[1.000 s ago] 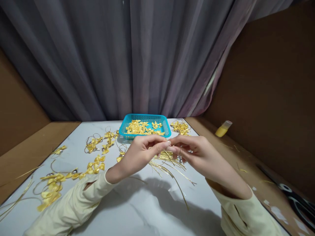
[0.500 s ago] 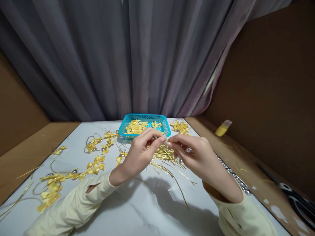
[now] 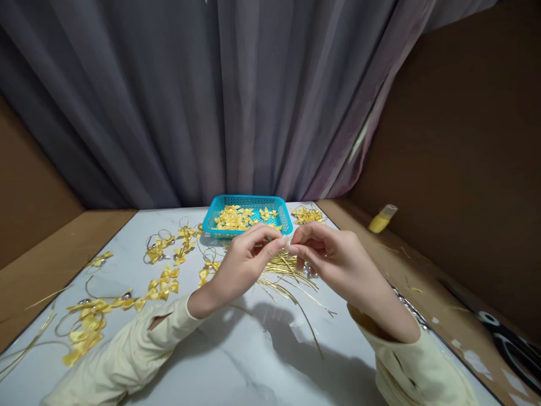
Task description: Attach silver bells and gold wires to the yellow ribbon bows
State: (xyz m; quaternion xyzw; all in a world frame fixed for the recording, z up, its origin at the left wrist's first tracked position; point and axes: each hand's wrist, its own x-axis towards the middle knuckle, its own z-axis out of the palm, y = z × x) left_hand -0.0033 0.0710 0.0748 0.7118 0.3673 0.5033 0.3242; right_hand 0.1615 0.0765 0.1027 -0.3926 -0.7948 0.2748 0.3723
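My left hand [image 3: 256,254] and my right hand [image 3: 332,256] meet fingertip to fingertip above the table. Both are pinched, thumb against forefinger; whatever lies between the tips is too small to make out. Under them spreads a bundle of gold cords [image 3: 283,264], some ends fanning toward me. Just behind the hands sits a turquoise basket [image 3: 217,202] with a heap of yellow ribbon bows [image 3: 234,217] in it. Bows with cord loops and small silver bells [image 3: 127,295] are strewn over the left of the table.
A further pile of yellow bows [image 3: 307,215] lies right of the basket. Silver beads [image 3: 412,307] run along the right table edge. Beyond that edge are black scissors [image 3: 513,347], paper scraps [image 3: 477,362] and a small yellow bottle [image 3: 382,220]. A grey curtain [image 3: 236,101] hangs behind.
My right hand has shifted slightly, its curled fingers lifting a little, while the fingertips stay together. My left hand has barely moved.
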